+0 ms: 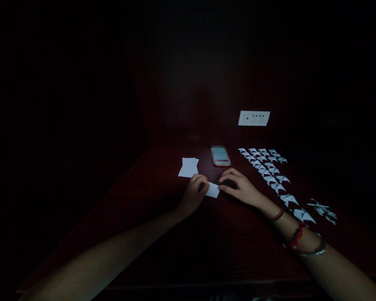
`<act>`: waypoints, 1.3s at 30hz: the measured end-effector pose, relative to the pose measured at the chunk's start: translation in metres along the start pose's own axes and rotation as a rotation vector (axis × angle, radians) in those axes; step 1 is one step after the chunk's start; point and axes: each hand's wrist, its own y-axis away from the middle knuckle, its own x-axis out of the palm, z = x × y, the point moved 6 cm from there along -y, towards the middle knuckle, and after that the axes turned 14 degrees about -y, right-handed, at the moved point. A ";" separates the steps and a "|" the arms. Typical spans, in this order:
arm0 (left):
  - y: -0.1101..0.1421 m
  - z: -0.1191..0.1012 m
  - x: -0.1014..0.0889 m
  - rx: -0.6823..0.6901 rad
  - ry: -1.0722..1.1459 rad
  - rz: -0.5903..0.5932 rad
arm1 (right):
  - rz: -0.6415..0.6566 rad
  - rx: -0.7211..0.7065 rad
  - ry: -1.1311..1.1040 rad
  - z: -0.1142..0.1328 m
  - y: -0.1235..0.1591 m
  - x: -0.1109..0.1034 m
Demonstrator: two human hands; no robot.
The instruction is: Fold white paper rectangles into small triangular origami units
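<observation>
A small white sheet of paper point(213, 190) lies between my two hands over the dark red table. My left hand point(194, 194) is closed on the paper's left end, its fingers curled and covering that part. At the right end is my right hand point(242, 188), its thumb at the paper's edge. A gap shows between that thumb and the bent fingers above it. Just beyond my left hand rests a stack of white paper sheets point(189, 167), their corners slightly fanned.
A phone point(221, 156) lies behind my hands. Rows of folded white paper pieces point(271, 179) run along the right, beside a small heap of paper strips point(323, 210). A socket panel point(254, 118) is on the back wall. The surroundings are very dark.
</observation>
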 end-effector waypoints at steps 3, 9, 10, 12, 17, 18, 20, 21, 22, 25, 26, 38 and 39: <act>0.001 -0.001 0.007 0.036 -0.029 0.057 | 0.082 0.005 0.013 0.000 0.001 0.014; 0.007 -0.002 0.008 0.038 -0.144 0.087 | 0.062 0.126 0.088 -0.021 0.004 0.017; 0.010 -0.004 0.008 0.050 -0.190 0.092 | 0.061 0.143 0.100 -0.025 0.005 0.016; 0.013 -0.008 0.009 0.092 -0.285 0.115 | 0.071 0.151 0.122 -0.032 0.006 0.016; 0.017 -0.016 0.011 0.151 -0.425 0.159 | 0.133 0.126 0.176 -0.038 0.009 0.021; 0.017 -0.017 0.010 0.146 -0.439 0.157 | 0.137 0.121 0.182 -0.038 0.009 0.022; 0.016 -0.018 0.007 0.124 -0.459 0.137 | 0.133 0.116 0.188 -0.038 0.009 0.022; 0.016 -0.019 0.005 0.112 -0.468 0.125 | 0.131 0.116 0.188 -0.037 0.008 0.021; 0.016 -0.019 0.004 0.103 -0.476 0.120 | 0.133 0.116 0.188 -0.036 0.008 0.021; 0.017 -0.020 0.004 0.092 -0.515 0.154 | 0.164 0.115 0.189 -0.033 0.008 0.022; 0.017 -0.019 0.004 0.092 -0.532 0.170 | 0.176 0.112 0.189 -0.032 0.007 0.023; 0.012 -0.006 0.010 -0.031 -0.567 0.168 | 0.158 0.085 0.202 -0.030 0.001 0.028; 0.012 -0.005 0.011 -0.038 -0.569 0.178 | 0.163 0.082 0.201 -0.030 0.000 0.029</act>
